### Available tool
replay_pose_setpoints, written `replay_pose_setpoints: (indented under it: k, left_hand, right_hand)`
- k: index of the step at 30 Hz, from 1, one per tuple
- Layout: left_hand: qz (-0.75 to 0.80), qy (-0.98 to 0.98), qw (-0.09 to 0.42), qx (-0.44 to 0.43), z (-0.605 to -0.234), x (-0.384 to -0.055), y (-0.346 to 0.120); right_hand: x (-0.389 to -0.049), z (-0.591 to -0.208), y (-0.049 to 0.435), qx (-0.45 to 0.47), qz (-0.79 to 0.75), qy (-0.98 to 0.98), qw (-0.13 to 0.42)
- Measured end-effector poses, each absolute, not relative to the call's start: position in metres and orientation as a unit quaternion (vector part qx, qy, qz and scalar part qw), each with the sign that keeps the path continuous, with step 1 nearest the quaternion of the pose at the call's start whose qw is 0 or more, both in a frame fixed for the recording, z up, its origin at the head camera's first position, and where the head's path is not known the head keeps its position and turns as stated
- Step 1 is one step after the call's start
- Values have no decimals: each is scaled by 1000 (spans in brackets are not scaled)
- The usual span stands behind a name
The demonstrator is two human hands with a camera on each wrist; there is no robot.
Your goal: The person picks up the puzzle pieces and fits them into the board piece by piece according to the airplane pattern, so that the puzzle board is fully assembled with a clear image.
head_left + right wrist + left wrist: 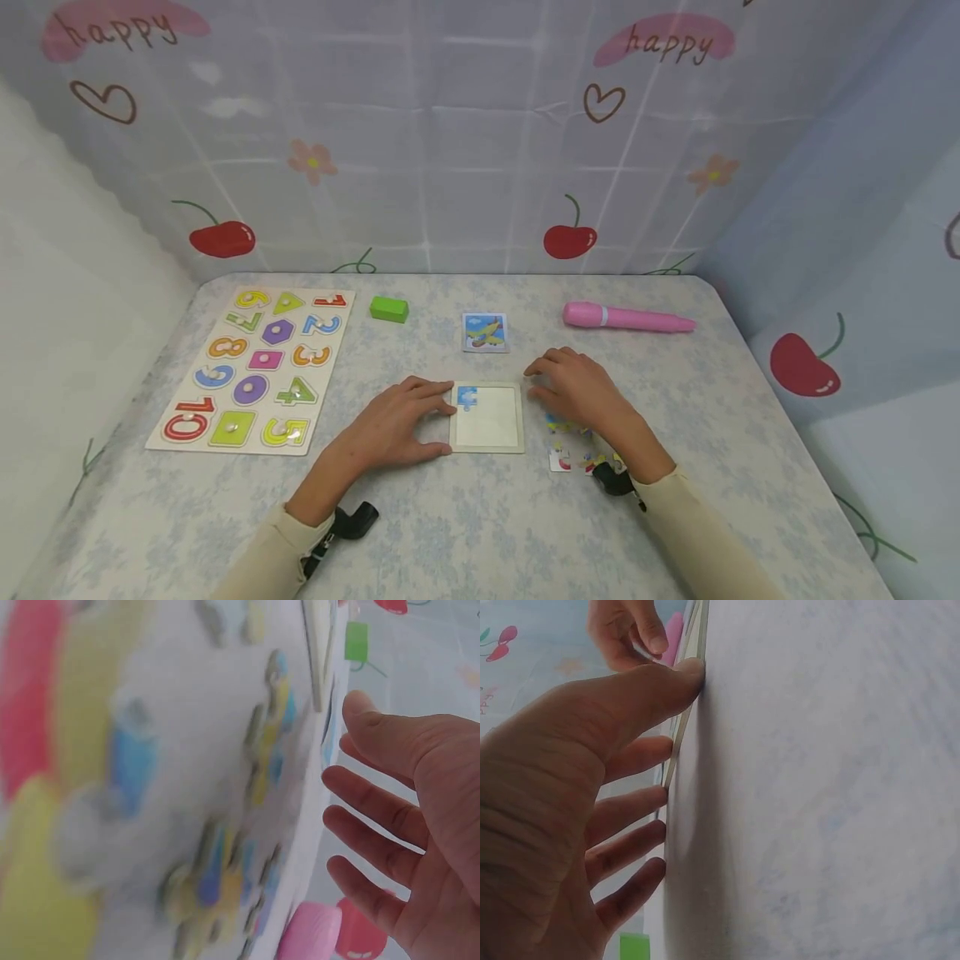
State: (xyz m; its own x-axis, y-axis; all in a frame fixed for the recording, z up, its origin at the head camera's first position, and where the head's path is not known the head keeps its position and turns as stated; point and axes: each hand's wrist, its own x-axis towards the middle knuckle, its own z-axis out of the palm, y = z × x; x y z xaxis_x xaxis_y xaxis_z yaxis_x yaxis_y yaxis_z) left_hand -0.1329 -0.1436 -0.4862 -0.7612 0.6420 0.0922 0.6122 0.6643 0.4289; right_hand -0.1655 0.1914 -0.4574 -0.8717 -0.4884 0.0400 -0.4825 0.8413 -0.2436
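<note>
Nearest on the bench (pixel 465 533), loose puzzle pieces (pixel 558 460) lie partly hidden by the right arm (pixel 643 446). Beside them is a small tray (pixel 486 451) — one blue piece (pixel 467 397) sits in its far left corner, and the rest is bare. The left grip (pixel 397 425) touches the tray's left edge with fingertips and thumb, maybe to steady it. The right grip (pixel 577 387) hangs near the far right corner, fingers loose, holding nothing. The puzzle looks just begun — next, I think, calls for pinching one loose piece. Leftward, a board (pixel 325 375) holds numbers and shapes. Farthest are a plane card (pixel 485 332), a green block (pixel 389 310) and a pink pen (pixel 630 317).
</note>
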Motion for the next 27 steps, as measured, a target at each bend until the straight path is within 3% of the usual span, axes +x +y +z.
replay_pose_setpoints:
  k: [13,27]
  left_hand:
    - [226,910,26,346,-485,-132,-144]
    - [222,911,23,347,-485,-133,-143]
  right_hand:
    - [-159,-460,226,-222,-180,958,9]
    - [-155,-462,251,-166,-193,966,45]
